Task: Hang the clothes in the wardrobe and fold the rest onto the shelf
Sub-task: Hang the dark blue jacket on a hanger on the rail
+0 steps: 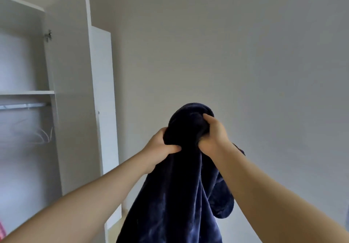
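A dark navy fleece garment [177,195] hangs in front of me, held up at chest height before a bare wall. My left hand [160,146] grips its bunched top from the left. On the right side, my right hand [213,131] clutches the same bunched top, fingers curled into the fabric. The cloth drops in long folds out of the bottom of the frame. The white wardrobe [73,91] stands open to the left, apart from the garment, with a shelf [26,92] and a metal rail [22,106] under it.
Several white wire hangers [43,135] hang on the rail, blurred. The wardrobe door [103,91] stands open toward the wall. A strip of pink cloth [2,229] shows at the bottom left edge. A plain grey wall fills the right side.
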